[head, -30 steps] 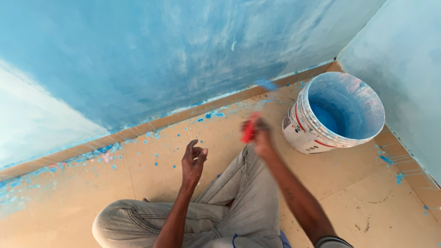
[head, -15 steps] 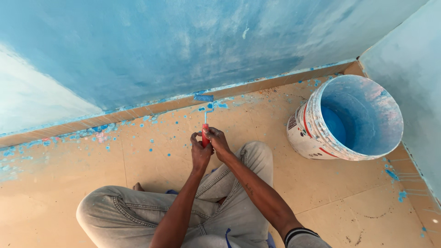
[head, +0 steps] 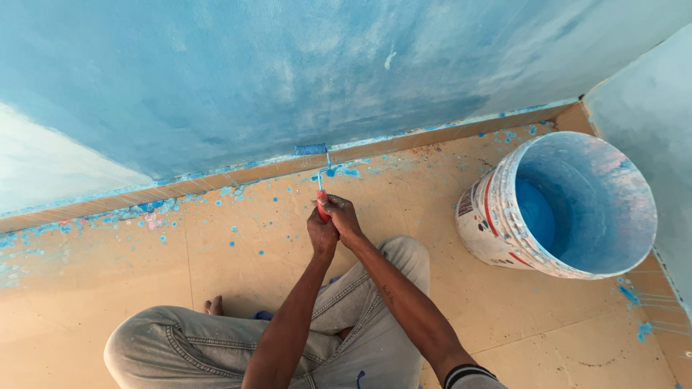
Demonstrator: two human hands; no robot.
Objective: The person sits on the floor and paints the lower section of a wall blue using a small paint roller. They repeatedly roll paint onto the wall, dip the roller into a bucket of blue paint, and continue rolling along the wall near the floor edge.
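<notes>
A small paint roller (head: 311, 150) with a blue sleeve presses against the bottom of the blue wall (head: 288, 79), just above the tan skirting strip (head: 216, 176). Its thin metal frame runs down to a red handle (head: 321, 205). My left hand (head: 321, 234) and my right hand (head: 343, 218) are both wrapped around that handle, close together. I sit on the floor with my legs in grey jeans (head: 187, 346) folded in front of me.
A white bucket (head: 559, 205) holding blue paint stands at the right, tilted toward me, beside the side wall (head: 649, 108). Blue paint drops speckle the beige tiled floor (head: 238, 238). An unpainted pale patch (head: 50, 166) remains on the wall at left.
My right hand carried the roller from near the bucket leftward to the wall base. My left hand joined it on the handle. The roller now touches the wall.
</notes>
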